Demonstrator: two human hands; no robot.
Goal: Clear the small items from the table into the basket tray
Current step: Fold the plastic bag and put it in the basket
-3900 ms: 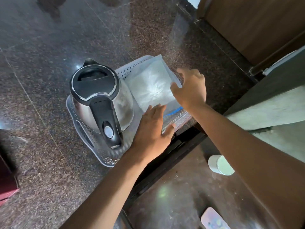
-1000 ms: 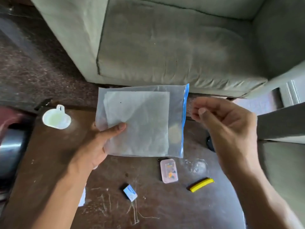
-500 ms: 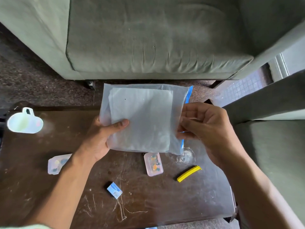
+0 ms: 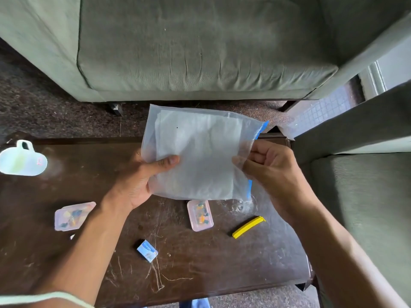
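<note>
I hold a clear zip bag (image 4: 200, 152) with white folded paper inside and a blue seal strip, above the dark wooden table (image 4: 222, 263). My left hand (image 4: 138, 181) grips its left lower side, thumb on top. My right hand (image 4: 271, 170) pinches the bag's right edge by the blue strip. On the table lie two small pink plastic boxes with coloured bits, one at the left (image 4: 72, 216) and one in the middle (image 4: 200, 215), a small blue-white box (image 4: 147, 251) and a yellow clip (image 4: 248, 226). No basket tray is in view.
A white cup (image 4: 22, 160) lies at the table's far left. A grey-green sofa (image 4: 200, 52) stands beyond the table, and another seat (image 4: 367, 196) is close on the right. A crumpled clear wrapper (image 4: 242, 206) lies under the bag.
Earlier the bag was at the basket tray beside a kettle; my view turned to the table with the bag in my left hand. My right hand has since closed on its right edge.
</note>
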